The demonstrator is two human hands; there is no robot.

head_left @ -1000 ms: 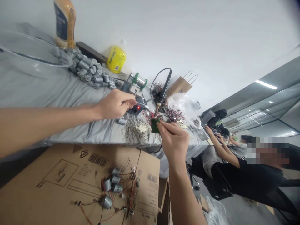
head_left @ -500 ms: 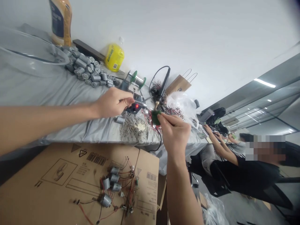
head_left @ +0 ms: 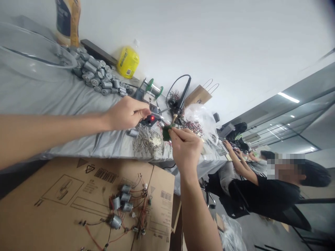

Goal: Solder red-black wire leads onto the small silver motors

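Observation:
My left hand (head_left: 129, 113) pinches a thin silvery tool (head_left: 157, 115), probably tweezers, pointing right toward the soldering iron's tip. Between the thumb and fingers of my right hand (head_left: 186, 148) is a small green circuit board (head_left: 166, 132), just under that tip. The soldering iron (head_left: 182, 97) sits mounted with its handle up and its tip angled down at the board; whether they touch is hard to tell. Behind my left fingertips stands a soldering station (head_left: 148, 120) with a lit red light. A solder spool (head_left: 155, 89) with green flanges is behind it.
Small leaded parts (head_left: 148, 144) lie in a heap by the table edge. Several grey motors (head_left: 98, 75) are piled near a clear basin (head_left: 34, 62). Wired motors (head_left: 115, 221) rest on a cardboard box (head_left: 65, 212). A plastic bag (head_left: 202, 120) and a seated person (head_left: 264, 191) are rightward.
My right hand has shifted left with the circuit board, bringing it left of the iron's tip. My left hand stays nearly still. The whole view has moved slightly.

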